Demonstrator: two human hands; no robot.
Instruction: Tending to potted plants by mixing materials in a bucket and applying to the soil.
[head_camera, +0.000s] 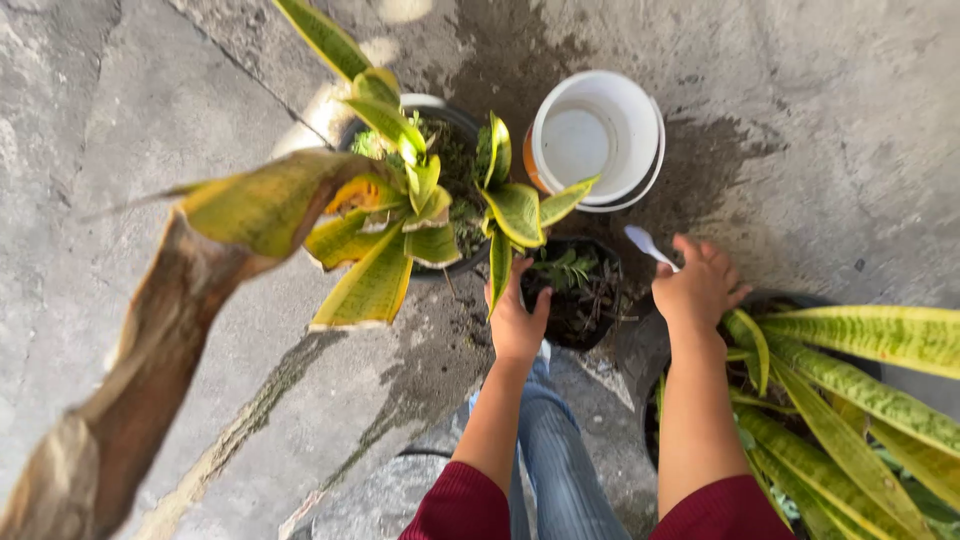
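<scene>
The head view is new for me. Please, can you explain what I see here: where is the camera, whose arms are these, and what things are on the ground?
There is no machine here. The one picture comes from a camera worn on a person's head, looking down, so both arms in dark red sleeves are that person's own.

The left hand grips the rim of a small black pot with soil and a little plant. The right hand holds a white spoon beside that pot.

On the wet concrete ground stand a white bucket and a bigger black pot with yellow-green striped leaves. Another striped plant is at the right. A dry brown leaf hangs close to the camera. Blue jeans show between the arms.
</scene>
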